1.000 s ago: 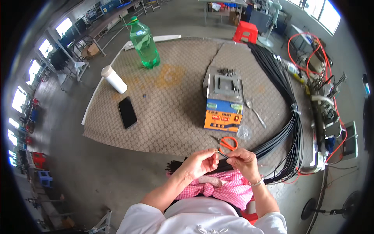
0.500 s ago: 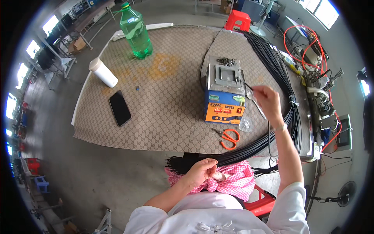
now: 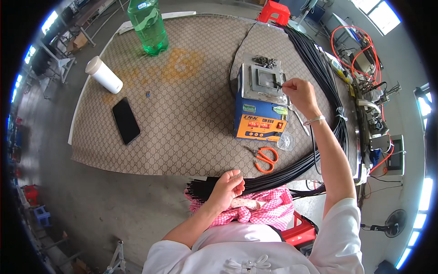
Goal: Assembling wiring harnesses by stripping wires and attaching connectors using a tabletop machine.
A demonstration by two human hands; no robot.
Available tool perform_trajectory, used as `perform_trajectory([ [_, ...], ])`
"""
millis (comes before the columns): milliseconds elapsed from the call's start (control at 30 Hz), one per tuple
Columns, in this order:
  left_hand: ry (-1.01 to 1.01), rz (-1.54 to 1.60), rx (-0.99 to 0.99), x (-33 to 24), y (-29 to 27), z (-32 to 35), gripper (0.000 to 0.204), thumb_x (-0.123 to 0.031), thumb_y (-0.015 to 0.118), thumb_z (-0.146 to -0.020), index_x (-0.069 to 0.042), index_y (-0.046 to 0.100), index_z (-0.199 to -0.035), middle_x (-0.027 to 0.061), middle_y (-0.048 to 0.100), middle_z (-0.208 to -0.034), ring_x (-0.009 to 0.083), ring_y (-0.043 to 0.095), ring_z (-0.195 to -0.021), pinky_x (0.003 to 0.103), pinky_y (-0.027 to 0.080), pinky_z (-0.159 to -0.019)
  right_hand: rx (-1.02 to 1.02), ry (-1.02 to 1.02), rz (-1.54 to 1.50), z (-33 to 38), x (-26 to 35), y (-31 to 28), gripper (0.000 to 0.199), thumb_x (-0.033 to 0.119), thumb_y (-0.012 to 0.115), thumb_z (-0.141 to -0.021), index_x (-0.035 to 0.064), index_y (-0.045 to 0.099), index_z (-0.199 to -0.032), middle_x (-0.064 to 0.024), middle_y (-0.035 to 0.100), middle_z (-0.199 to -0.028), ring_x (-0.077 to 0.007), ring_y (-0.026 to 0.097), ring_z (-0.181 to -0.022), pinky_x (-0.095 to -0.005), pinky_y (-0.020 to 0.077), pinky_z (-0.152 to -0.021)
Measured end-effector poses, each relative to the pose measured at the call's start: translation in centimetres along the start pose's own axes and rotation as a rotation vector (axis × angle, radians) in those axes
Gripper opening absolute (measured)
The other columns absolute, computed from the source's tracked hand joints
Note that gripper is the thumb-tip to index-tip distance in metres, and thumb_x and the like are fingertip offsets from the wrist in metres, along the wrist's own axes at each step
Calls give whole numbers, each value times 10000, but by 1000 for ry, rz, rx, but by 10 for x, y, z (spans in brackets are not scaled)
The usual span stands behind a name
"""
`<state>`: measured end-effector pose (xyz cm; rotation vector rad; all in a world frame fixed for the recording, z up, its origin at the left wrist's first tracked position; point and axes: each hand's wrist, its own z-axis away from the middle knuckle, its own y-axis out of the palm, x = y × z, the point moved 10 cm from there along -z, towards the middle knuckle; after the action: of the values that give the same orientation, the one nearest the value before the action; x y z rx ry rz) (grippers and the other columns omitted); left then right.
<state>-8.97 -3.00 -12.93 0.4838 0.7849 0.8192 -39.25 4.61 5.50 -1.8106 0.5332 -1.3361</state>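
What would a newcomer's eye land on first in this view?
Probably the blue and orange machine mid-table, where the right hand pinches a thin piece over its grey top plate. Next, the long bundle of black cables sweeping down the table's right side to the left hand at the near edge. Orange scissors lie between them.

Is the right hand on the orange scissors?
No, the right hand is up at the metal top plate of the blue and orange box, while the orange scissors lie untouched on the mat nearer the person.
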Motion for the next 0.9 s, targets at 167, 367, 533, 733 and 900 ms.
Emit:
perform_trajectory([
  [167,10,3,38,0,-2,-4,321,-152,553,-856,-33,421,-1124,38,538,-797,110,516,-693,257,425,-628,16,12,1,-4,-3,8,152,119,619,-694,35,664,-813,-117,650,-732,-204,632,-668,-292,485,-625],
  [367,0,15,20,1,-3,-3,317,-137,548,-857,-27,421,-1126,38,537,-797,112,511,-694,262,426,-633,16,11,-4,-5,-8,15,147,118,618,-695,35,662,-809,-119,647,-730,-211,630,-670,-295,483,-625],
  [533,3,15,31,1,-3,-4,309,-136,547,-857,-25,429,-1121,38,539,-798,111,510,-697,261,424,-634,24,26,-5,-4,-9,16,148,117,622,-695,36,661,-812,-122,647,-736,-211,630,-676,-296,482,-624],
  [733,5,9,38,1,-4,-4,280,-132,542,-859,-31,446,-1102,35,543,-792,108,510,-691,253,421,-629,4,4,-21,-2,-5,12,149,118,624,-704,29,661,-818,-112,649,-730,-191,628,-671,-285,478,-618],
  [900,5,-3,26,-1,-4,-3,354,-154,548,-853,8,417,-1139,44,529,-806,108,503,-699,245,415,-620,67,55,-129,-4,-9,13,165,124,636,-707,32,666,-842,-89,650,-712,-135,605,-607,-258,469,-579],
])
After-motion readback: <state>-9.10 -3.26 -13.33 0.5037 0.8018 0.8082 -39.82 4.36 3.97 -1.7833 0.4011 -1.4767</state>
